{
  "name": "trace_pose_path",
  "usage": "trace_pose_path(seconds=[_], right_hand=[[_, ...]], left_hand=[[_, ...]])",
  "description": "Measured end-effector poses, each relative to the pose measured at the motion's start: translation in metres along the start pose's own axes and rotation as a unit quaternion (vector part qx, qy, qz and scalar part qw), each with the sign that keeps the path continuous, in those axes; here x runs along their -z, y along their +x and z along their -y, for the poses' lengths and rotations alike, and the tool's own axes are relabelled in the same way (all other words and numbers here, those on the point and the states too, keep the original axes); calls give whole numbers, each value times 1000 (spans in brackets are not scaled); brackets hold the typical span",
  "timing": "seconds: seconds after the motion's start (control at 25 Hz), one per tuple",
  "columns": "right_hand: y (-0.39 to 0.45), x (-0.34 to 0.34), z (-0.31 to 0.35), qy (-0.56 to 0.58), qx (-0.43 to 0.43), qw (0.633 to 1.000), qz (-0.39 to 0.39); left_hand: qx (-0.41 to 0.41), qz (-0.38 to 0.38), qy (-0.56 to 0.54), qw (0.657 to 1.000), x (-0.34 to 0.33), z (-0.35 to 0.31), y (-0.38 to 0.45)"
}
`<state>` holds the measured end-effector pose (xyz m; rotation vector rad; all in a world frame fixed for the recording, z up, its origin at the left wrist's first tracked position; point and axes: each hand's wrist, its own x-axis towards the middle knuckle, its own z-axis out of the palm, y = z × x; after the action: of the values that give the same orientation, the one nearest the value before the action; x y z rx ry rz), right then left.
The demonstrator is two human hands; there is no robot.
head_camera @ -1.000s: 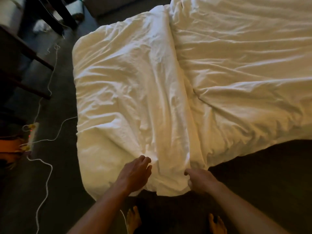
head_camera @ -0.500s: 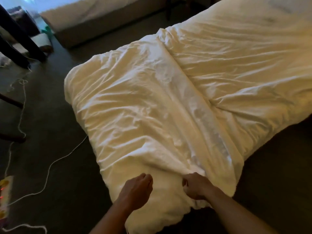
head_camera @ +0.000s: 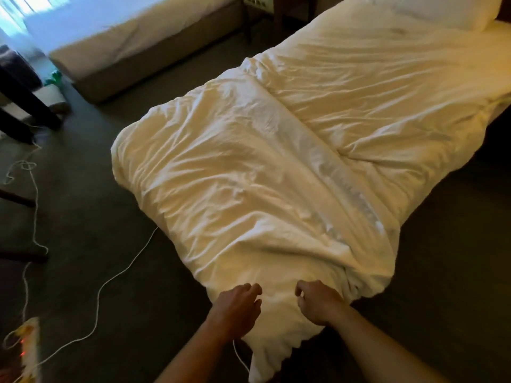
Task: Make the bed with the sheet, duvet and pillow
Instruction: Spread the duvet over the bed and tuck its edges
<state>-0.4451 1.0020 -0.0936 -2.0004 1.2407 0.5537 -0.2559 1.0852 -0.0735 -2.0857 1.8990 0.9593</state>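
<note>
Duvet [head_camera: 276, 167], white and heavily creased, lies spread over the bed [head_camera: 495, 114] with its near end hanging off the foot toward the floor; a long fold runs lengthwise down it from the middle to the near right corner. Both hands sit at that near end, close together but apart. Left hand [head_camera: 237, 308] is curled over the fabric, knuckles up, fingers bent into the cloth; whether they actually pinch it cannot be told from this angle. Right hand [head_camera: 318, 302] is clenched around a bunch of the duvet, fingers wrapped in and the cloth gathered under them. Pillow [head_camera: 431, 9] rests at the far head end, beyond the duvet's upper edge. A second bed [head_camera: 143, 45] stands across the dark carpet at the upper left. White cord [head_camera: 116, 277] trails over the floor to the left of the duvet, reaching a power strip [head_camera: 27, 346] at the lower left corner. Dark furniture legs [head_camera: 30, 106] stand at the left edge
</note>
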Motion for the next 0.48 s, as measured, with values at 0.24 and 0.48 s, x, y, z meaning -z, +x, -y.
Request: trace_pose_path(seconds=[0.24,0.48], right_hand=[[-12,-22,-5,-15,-11,1000,-8],[0,-49,3,24,-42,999,4]], left_hand=[[-1,4,24,1000,-7,12,-16],[-40,31,88,995,-7,47,4]])
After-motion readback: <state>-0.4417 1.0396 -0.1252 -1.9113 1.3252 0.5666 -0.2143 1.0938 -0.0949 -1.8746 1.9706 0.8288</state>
